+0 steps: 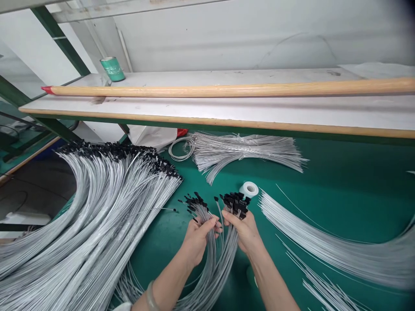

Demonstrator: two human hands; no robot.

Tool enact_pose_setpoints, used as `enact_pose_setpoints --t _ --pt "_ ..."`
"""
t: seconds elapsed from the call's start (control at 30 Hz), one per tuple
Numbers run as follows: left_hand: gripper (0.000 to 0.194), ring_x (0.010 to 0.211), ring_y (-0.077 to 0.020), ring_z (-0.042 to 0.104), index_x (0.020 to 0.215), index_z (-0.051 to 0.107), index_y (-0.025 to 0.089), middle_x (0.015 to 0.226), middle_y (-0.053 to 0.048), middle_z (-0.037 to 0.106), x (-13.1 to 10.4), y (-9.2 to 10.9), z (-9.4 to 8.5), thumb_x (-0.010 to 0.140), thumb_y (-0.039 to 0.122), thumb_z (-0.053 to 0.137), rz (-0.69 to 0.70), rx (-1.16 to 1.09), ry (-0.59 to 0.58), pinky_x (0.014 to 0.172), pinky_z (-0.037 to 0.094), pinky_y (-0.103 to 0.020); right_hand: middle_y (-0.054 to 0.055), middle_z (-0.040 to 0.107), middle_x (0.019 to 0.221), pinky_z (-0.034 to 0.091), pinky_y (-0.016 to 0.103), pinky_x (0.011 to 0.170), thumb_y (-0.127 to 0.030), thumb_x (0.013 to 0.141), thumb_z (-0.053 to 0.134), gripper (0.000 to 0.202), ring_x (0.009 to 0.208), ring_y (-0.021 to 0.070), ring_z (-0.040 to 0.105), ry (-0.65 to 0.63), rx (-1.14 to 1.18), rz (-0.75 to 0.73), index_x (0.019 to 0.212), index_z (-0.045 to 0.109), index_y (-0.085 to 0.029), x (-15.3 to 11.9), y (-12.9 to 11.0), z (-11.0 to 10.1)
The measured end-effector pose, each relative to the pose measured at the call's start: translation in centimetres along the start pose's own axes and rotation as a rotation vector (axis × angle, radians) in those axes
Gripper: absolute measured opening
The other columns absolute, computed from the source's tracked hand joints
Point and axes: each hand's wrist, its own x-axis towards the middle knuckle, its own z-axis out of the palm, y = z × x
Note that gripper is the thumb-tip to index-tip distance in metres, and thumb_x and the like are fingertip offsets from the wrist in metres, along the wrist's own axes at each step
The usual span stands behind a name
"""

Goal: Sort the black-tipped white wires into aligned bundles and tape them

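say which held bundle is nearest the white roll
The bundle in the right hand: black tips sit beside the roll; the left hand's bundle is farther.

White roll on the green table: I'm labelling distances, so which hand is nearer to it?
Right. The right hand is just below the white roll in the picture; the left hand is farther off, below and to its left.

Close head-worn view, forward-down over held cables (227, 255)

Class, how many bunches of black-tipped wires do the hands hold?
2. The left bunch is in the left hand, the right bunch in the right hand. One wire stands between them. None seems hidden.
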Motion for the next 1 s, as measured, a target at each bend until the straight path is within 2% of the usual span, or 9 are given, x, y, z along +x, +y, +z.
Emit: enact_pose_setpoints --t 0.07,0.13,0.23,0.33,0.53,0.67,0.77,0.9,1.0 --pt "0.025 0.064 -0.0143 0.057 0.078 0.065 0.012 0.07 -0.006 0.062 0.0 -0.1 0.1 0.066 0.034 0.067 0.004 -0.005 -0.011 0.06 0.043 -0.026 -0.003 0.05 0.045 0.04 0.029 0.053 -0.03 0.061 0.069 0.016 0.047 0.0131 0.047 -0.003 0.01 0.01 0.064 0.061 -0.015 0.1 0.1 0.1" --pt "0.024 0.062 -0.0136 0.057 0.076 0.065 0.012 0.069 -0.006 0.063 0.1 0.0 0.4 0.064 0.032 0.069 0.013 -0.014 -0.018 0.059 0.042 -0.026 -0.001 0.054 0.048 0.041 0.03 0.053 -0.03 0.059 0.07 0.022 0.048 0.0136 0.048 0.001 0.01 0.041 0.072 0.064 -0.014 0.1 0.1 0.1" --pt "0.023 0.058 -0.0131 0.056 0.072 0.065 0.011 0.066 -0.006 0.063 0.1 0.2 0.7 0.061 0.03 0.071 0.05 -0.025 -0.011 0.059 0.042 -0.026 0.005 0.064 0.065 0.045 0.031 0.053 -0.029 0.054 0.074 0.028 0.054 0.0167 0.055 -0.01 0.014 0.093 0.073 0.064 -0.013 0.1 0.1 0.1" --pt "0.023 0.057 -0.0138 0.057 0.069 0.064 0.01 0.062 -0.005 0.063 0.0 0.5 0.9 0.06 0.03 0.072 0.063 -0.012 0.002 0.059 0.043 -0.027 0.006 0.067 0.074 0.047 0.032 0.052 -0.027 0.05 0.076 0.031 0.055 0.0179 0.057 -0.036 0.028 0.147 0.075 0.062 -0.015 0.0 -0.2 0.2" --pt "0.024 0.055 -0.0122 0.054 0.072 0.065 0.011 0.059 -0.004 0.061 -0.4 0.6 0.8 0.06 0.031 0.071 0.042 0.041 -0.003 0.054 0.041 -0.025 0.003 0.064 0.06 0.046 0.031 0.049 -0.024 0.047 0.076 0.022 0.052 0.0184 0.056 0.034 -0.039 0.172 0.06 0.06 -0.016 -0.3 -0.8 0.9" --pt "0.026 0.057 -0.0135 0.056 0.075 0.065 0.01 0.067 -0.006 0.064 -0.2 0.3 0.7 0.061 0.031 0.071 0.043 0.074 0.059 0.055 0.043 -0.026 0.002 0.064 0.06 0.044 0.029 0.051 -0.022 0.05 0.074 0.018 0.055 0.0177 0.056 0.089 -0.089 0.113 0.06 0.06 -0.016 -0.3 -0.7 1.1" --pt "0.025 0.057 -0.014 0.057 0.071 0.064 0.01 0.066 -0.006 0.064 -0.2 0.2 0.9 0.06 0.03 0.071 0.053 0.076 0.103 0.055 0.043 -0.026 0.002 0.063 0.06 0.043 0.029 0.052 -0.021 0.051 0.073 0.017 0.056 0.0177 0.056 0.122 -0.092 0.077 0.061 0.06 -0.016 -0.4 -0.8 1.1" --pt "0.023 0.058 -0.0132 0.056 0.069 0.063 0.01 0.063 -0.006 0.063 -0.3 0.2 1.0 0.062 0.03 0.07 0.07 0.017 0.055 0.056 0.042 -0.025 0.0 0.06 0.054 0.042 0.029 0.048 -0.024 0.052 0.072 0.015 0.049 0.0163 0.053 0.092 -0.067 0.094 0.059 0.059 -0.017 -0.6 -1.1 1.3" --pt "0.024 0.058 -0.0126 0.056 0.074 0.064 0.011 0.065 -0.005 0.063 -0.4 0.2 0.8 0.064 0.031 0.069 0.081 -0.029 0.026 0.056 0.042 -0.025 0.001 0.06 0.053 0.041 0.028 0.046 -0.025 0.053 0.072 0.015 0.048 0.0159 0.052 0.086 -0.066 0.096 0.058 0.06 -0.017 -0.7 -1.2 1.2"
